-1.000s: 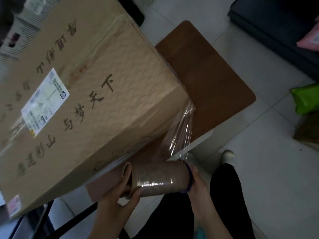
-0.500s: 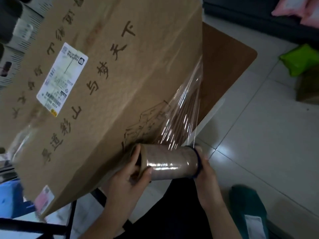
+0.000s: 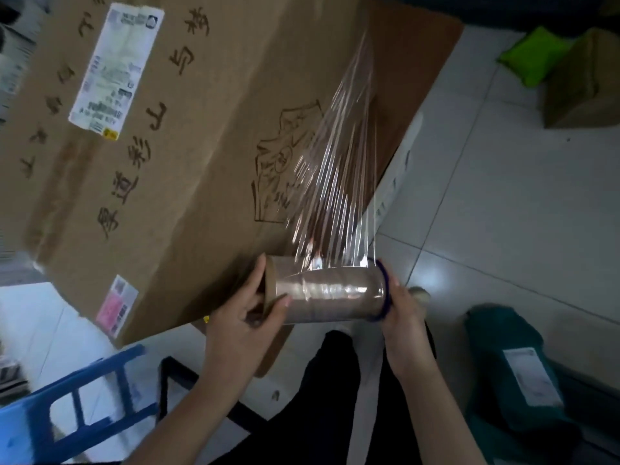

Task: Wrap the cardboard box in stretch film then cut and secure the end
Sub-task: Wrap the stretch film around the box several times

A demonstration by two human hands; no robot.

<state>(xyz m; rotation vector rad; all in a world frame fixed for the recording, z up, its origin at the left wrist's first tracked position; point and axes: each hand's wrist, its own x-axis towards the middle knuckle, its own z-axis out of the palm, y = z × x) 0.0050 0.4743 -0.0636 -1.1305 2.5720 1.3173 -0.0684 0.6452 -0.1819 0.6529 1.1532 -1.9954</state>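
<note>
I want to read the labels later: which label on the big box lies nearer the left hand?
The small pink label at the lower corner of the cardboard box; the large white label sits much higher.

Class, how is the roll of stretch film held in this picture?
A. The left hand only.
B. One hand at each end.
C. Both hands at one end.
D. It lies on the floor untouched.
B: the left hand grips one end of the stretch film roll and the right hand holds the other end, a film sheet running up to the cardboard box.
</note>
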